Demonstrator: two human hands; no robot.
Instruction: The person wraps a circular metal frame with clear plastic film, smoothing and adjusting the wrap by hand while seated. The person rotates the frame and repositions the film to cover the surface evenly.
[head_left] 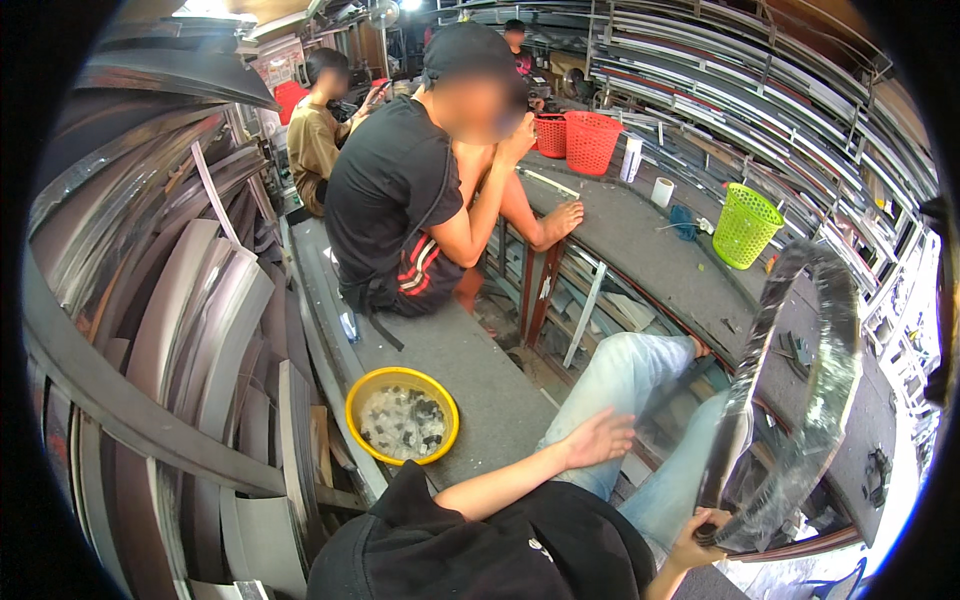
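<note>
My left hand [600, 438] is over my jeans-clad thigh, palm down, its fingers stretched out with nothing in them. At the lower right my right hand [698, 540] grips the lower end of a large upright loop of dark strip wrapped in shiny clear plastic [835, 380]. The loop rises above the bench edge, and part of my right fingers is hidden behind it. To the left of my left arm, a yellow basin [452, 440] of small clear and black pieces sits on the grey seat bench.
A person in black [390, 190] sits ahead on the bench, another person [315, 140] behind. On the grey worktable [640, 235] stand a red basket [592, 140], a green basket [747, 225], and a white roll [662, 192]. Metal profiles [215, 330] crowd the left side.
</note>
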